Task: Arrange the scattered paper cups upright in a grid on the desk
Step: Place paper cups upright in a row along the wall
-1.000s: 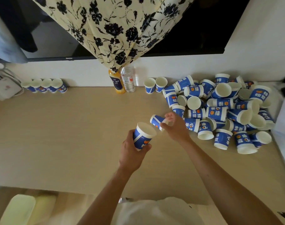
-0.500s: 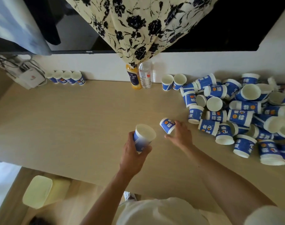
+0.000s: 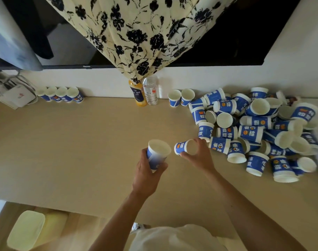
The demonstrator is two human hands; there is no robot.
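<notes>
My left hand (image 3: 147, 174) grips a blue-and-white paper cup (image 3: 157, 153) upright above the middle of the desk (image 3: 82, 142). Just to its right, my right hand (image 3: 199, 156) holds a second cup (image 3: 183, 147) tilted on its side, mouth towards me. A heap of several scattered cups (image 3: 254, 131) covers the desk's right part, most lying on their sides or upside down. A row of several upright cups (image 3: 61, 94) stands against the wall at the far left. Two more upright cups (image 3: 180, 97) stand at the back beside the heap.
An orange juice bottle (image 3: 137, 95) and a clear water bottle (image 3: 151, 91) stand at the back centre under a hanging floral cloth (image 3: 136, 33). A white device with cables (image 3: 13, 95) sits at the far left. A pale stool (image 3: 26, 230) stands below the desk's front edge.
My right hand has lifted its cup off the desk and turned it so the mouth faces me. The left hand still holds its cup. The view has shifted left.
</notes>
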